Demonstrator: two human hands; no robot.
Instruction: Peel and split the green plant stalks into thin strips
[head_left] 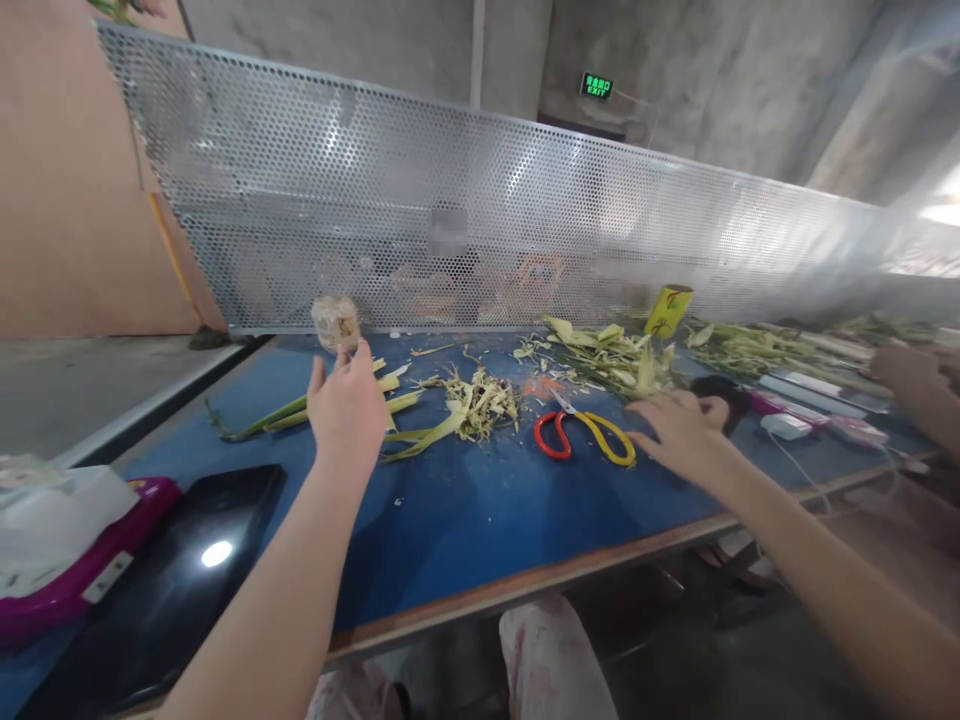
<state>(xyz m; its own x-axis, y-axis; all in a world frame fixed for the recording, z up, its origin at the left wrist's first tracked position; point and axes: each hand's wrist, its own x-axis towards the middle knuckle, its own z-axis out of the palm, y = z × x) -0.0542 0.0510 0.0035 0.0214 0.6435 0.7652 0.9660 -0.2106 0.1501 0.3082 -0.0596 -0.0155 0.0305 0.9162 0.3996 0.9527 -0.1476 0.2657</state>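
My left hand (345, 400) is over the left part of the blue table, fingers stretched forward and apart. Its fingertips are just in front of a roll of clear tape (336, 322) and appear to hold nothing. Green leaf stalks (289, 415) lie under and beside that hand. To the right, my right hand (679, 425) hovers low with its fingers spread, nearest to scissors (576, 412) with one red and one yellow handle. The scissors lie on the table, blades partly apart. Between my hands is a heap of pale roots and trimmings (484, 405).
Leafy scraps (600, 355) and a yellow can (668, 311) stand towards the back, before a perforated metal screen (375, 180). A black tablet-like panel (180, 570) and a purple scale (142, 510) are at left. Another person's hand (911, 375) is at right, near white-pink devices (787, 427).
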